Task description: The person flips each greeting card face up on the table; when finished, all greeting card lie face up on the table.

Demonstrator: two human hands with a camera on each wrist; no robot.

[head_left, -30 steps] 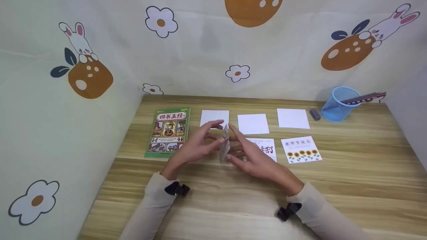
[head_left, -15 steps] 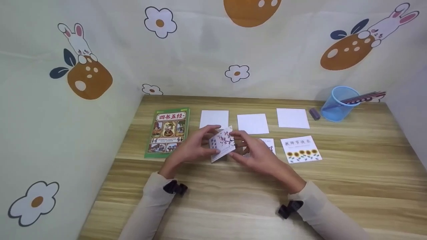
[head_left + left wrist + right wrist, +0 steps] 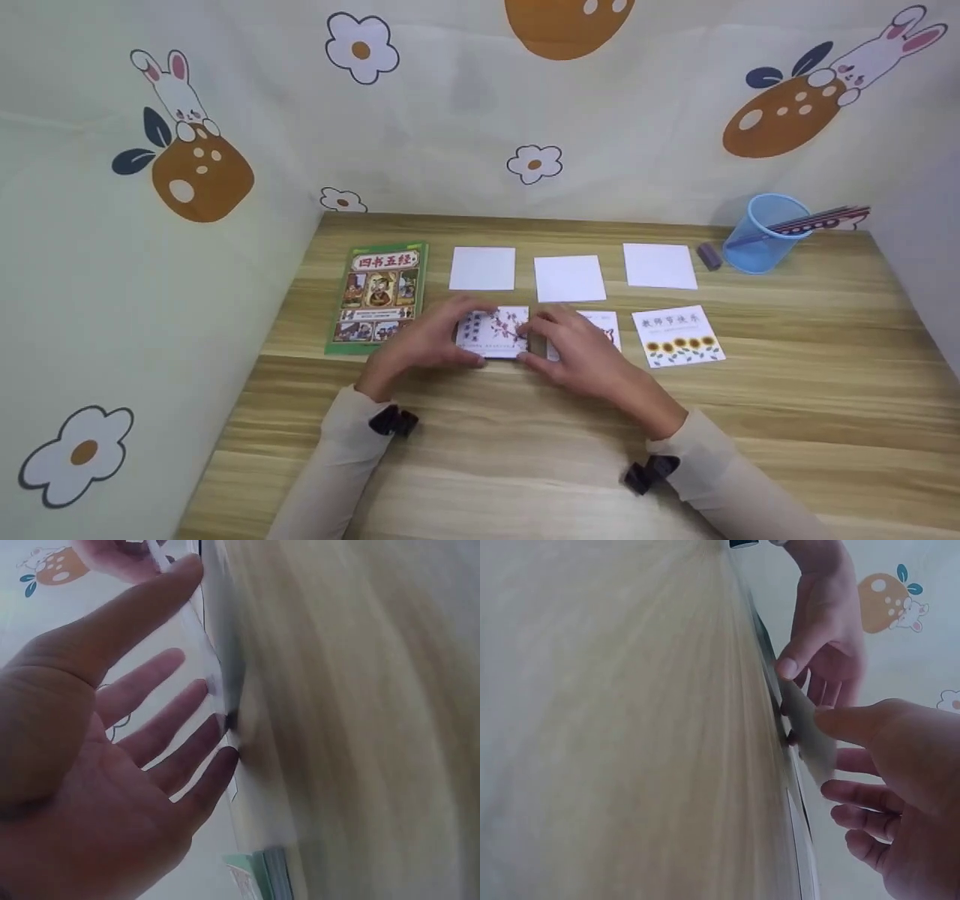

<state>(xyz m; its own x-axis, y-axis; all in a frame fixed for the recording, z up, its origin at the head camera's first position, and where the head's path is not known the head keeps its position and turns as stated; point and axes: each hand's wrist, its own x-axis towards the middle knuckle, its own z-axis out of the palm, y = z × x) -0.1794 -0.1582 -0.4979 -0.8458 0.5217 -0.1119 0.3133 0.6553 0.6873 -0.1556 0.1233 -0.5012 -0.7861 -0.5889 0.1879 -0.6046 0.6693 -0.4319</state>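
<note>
A white card [image 3: 496,330] with pink blossom branches and dark lettering faces up near the middle of the table, close over the wood. My left hand [image 3: 424,337] pinches its left side, thumb at the near edge and fingers toward the far edge. At the card's right side, my right hand [image 3: 581,349] grips it between thumb and fingers. The right wrist view has the card [image 3: 810,736] tilted between both hands, its printed face hidden. Under my right hand, a second card [image 3: 606,330] with red lettering is partly covered.
Blank white cards [image 3: 482,268] form a back row. A sunflower card [image 3: 679,337] lies on the right, a green-bordered book [image 3: 377,296] on the left. At the back right stands a blue mesh cup [image 3: 754,240] of pencils, with a dark purple block [image 3: 709,256] beside it.
The blossom card has turned from nearly edge-on to face up and come down close to the table. Both hands have moved down with it, still holding its sides.
</note>
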